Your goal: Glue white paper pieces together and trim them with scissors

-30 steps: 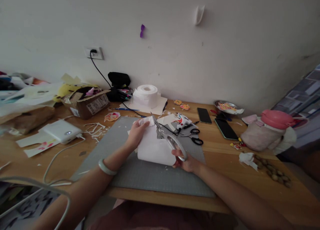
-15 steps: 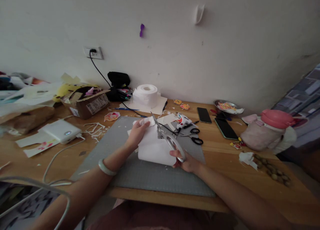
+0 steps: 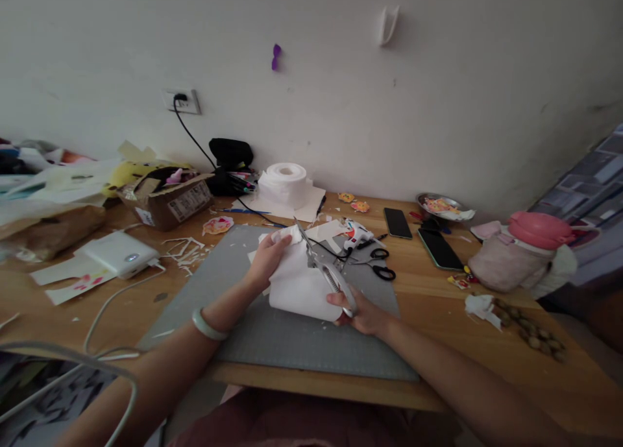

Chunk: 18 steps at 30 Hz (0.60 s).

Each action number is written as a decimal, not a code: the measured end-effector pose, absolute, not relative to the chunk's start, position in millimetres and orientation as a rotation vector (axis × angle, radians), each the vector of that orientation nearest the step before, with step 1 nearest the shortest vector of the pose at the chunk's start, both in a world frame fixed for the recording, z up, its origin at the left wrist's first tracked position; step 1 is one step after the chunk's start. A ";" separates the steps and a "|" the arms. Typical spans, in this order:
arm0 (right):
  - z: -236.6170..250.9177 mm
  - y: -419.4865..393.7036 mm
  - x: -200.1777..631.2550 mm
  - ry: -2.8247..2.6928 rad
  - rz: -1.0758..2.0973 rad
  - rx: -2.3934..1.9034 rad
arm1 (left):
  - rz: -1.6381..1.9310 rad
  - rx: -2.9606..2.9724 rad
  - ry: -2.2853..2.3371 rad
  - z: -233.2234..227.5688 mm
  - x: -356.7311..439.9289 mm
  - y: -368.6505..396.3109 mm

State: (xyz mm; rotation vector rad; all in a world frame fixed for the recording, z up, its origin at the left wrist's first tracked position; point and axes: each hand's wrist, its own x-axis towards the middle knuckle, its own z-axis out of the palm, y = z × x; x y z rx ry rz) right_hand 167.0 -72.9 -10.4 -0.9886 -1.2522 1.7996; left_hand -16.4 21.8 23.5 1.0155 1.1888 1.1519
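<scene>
My left hand (image 3: pixel 266 257) grips the far upper edge of a white sheet of paper (image 3: pixel 296 286) held over a grey cutting mat (image 3: pixel 272 330). My right hand (image 3: pixel 357 309) is closed on the handles of large metal scissors (image 3: pixel 324 267), whose blades point away from me along the sheet's right side. A pale bangle sits on my left wrist.
On the wooden table: small black-handled scissors (image 3: pixel 379 264), a white glue gun (image 3: pixel 357 234), two phones (image 3: pixel 418 236), a tissue roll (image 3: pixel 285 182), a cardboard box (image 3: pixel 168 197), a white power bank (image 3: pixel 119 253) with cable, a pink-lidded bottle (image 3: pixel 520 249), nuts (image 3: pixel 528 333).
The scissors' handles have drawn together and my right hand has crept slightly forward and left along the paper. My left hand holds its place.
</scene>
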 end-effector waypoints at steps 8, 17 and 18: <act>-9.4 -73.8 166.7 -1.196 1.818 -1.015 | 1.136 0.983 1.228 28.6 -16.2 20.3; -10.9 -73.0 166.2 -1.182 1.815 -1.009 | 1.137 0.957 1.205 25.9 -16.6 21.7; -12.8 -72.4 166.3 -1.176 1.811 -1.004 | 1.142 0.954 1.189 25.1 -16.7 22.0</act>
